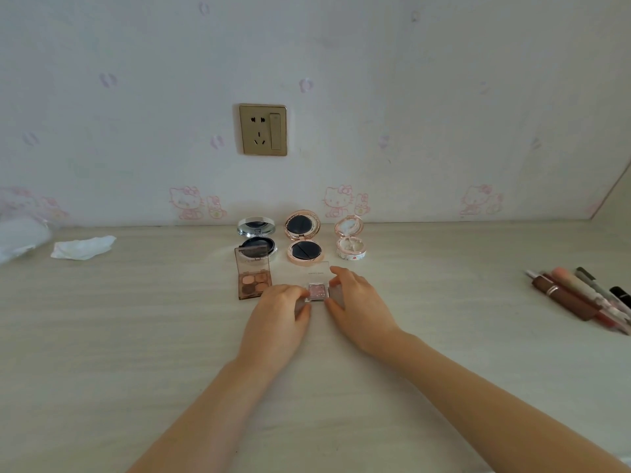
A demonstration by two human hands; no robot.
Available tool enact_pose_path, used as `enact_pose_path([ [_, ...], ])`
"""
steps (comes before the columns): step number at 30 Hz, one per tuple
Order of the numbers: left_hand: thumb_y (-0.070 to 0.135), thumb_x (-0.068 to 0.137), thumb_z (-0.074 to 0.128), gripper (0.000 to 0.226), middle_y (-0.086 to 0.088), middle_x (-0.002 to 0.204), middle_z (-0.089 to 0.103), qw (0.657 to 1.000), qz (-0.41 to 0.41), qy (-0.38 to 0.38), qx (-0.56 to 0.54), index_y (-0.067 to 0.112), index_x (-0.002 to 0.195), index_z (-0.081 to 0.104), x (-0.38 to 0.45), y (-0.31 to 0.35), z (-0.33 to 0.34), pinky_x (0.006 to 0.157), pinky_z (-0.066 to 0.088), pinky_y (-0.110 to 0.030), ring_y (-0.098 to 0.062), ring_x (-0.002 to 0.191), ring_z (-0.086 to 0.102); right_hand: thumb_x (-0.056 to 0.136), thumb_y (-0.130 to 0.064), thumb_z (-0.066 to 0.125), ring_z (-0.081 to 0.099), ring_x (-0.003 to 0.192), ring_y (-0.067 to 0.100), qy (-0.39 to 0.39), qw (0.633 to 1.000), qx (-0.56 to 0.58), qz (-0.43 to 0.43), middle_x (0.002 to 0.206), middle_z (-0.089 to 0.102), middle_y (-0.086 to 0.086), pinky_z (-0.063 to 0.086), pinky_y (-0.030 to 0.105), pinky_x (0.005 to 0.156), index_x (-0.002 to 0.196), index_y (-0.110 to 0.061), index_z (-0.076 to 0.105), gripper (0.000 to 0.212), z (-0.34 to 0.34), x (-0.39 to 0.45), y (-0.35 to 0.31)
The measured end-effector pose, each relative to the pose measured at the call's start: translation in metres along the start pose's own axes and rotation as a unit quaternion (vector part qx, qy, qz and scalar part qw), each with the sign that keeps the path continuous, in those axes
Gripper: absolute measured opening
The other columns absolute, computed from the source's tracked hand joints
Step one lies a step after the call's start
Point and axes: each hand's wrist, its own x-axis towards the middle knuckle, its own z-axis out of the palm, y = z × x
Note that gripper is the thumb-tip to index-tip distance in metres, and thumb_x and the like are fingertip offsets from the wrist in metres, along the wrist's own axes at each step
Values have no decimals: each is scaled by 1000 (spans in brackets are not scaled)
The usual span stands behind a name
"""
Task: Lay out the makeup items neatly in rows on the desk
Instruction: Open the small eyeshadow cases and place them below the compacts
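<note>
A small clear case with a pink glitter pan [318, 291] sits on the desk, its lid raised. My left hand [282, 312] pinches its left side and my right hand [355, 302] pinches its right side and lid. Just left of it lies an open brown eyeshadow palette [253, 274]. Behind them stand three open compacts in a row: a silver one [256, 235], a rose-gold one [303, 238] and a small white and pink one [351, 241].
A bunch of lip and brow pens [580, 295] lies at the desk's right edge. A crumpled white tissue [83, 247] and a white bag [20, 238] lie far left. A wall socket [263, 129] is above the compacts.
</note>
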Motion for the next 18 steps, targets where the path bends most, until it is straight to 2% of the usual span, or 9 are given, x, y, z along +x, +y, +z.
enact_pose_path([
  [18,19,90,60,20,0,103,66,998,-31,31,48,16,107,69,1,2,0,86,46,-32,-20,107,52,95,-26,49,43,124,24,9,999,-32,-3,133,52,3,37,35,101,140,-13,35,49,9,7,-7],
])
